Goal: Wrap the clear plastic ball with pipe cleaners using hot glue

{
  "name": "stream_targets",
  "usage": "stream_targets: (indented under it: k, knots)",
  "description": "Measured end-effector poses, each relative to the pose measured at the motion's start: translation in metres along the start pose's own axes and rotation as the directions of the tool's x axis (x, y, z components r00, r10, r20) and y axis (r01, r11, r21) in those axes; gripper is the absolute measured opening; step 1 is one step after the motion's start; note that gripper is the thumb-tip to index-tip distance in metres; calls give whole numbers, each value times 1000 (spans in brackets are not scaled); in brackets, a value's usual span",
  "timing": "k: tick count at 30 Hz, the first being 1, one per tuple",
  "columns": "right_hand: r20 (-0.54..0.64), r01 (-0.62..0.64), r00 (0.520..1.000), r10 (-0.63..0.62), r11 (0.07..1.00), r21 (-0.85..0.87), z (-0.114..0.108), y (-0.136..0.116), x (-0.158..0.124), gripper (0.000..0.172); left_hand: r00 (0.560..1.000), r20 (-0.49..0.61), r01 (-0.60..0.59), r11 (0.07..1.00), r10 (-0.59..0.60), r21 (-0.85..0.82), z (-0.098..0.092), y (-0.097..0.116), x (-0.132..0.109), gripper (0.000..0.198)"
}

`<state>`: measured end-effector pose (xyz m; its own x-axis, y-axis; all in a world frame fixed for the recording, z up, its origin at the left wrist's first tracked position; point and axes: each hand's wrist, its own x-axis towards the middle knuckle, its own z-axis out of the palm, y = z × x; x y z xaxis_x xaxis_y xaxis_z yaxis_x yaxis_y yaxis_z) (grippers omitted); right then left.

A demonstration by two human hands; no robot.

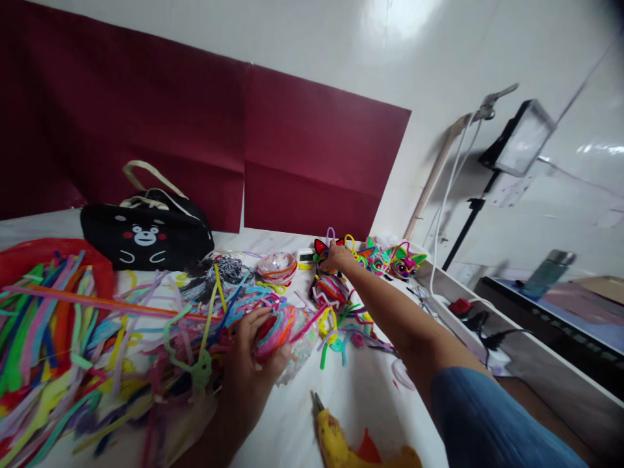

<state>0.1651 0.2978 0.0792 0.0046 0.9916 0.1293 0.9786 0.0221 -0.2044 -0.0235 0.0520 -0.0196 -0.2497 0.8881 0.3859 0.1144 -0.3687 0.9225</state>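
Note:
My left hand [253,364] rests near the table's front, its fingers curled round a coiled bundle of pink and orange pipe cleaners [277,328]. My right hand [336,257] is stretched far across the table. Its fingers close on a red and black pipe-cleaner figure [322,247] at the back. Beside that figure stands a row of bright pipe-cleaner masks [390,260] in green, pink and yellow. A striped pipe-cleaner ball [331,289] lies just under my right wrist.
A big heap of loose coloured pipe cleaners [63,344] covers the left of the table. A black bear bag [146,237] stands at the back left. A yellow glue gun [336,442] lies at the front edge. A small woven bowl [277,266] sits mid-table. Cables and a power strip [468,325] run along the right.

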Motion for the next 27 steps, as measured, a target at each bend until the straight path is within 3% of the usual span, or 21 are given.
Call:
stream_targets:
  k: [3,6,9,13,18,22,27]
  knots:
    - [-23,73,997,-73,997,34,-24,5,-16,37,1000,-19,3,1000,-3,-12,4,6,0,56]
    - [-32,194,981,-191,976,102,-46,23,-50,36,997,-74,2,1000,-3,-20,10,16,0,56]
    - [11,330,941,-339,921,210,-59,51,-105,26,997,-78,1,999,-5,-42,13,22,0,59]
    - [97,448,856,-508,822,351,-61,88,-198,10,998,-57,-21,999,18,-50,15,25,1,60]
    - [127,548,750,-649,718,429,-52,110,-288,24,999,-19,-45,998,44,-42,19,31,-1,60]
    - [231,615,660,-715,691,379,-38,110,-317,49,998,-5,-59,998,59,-16,23,34,-2,59]
    - [333,685,634,-698,707,177,-19,95,-325,56,992,0,-125,992,125,10,23,31,-1,58]
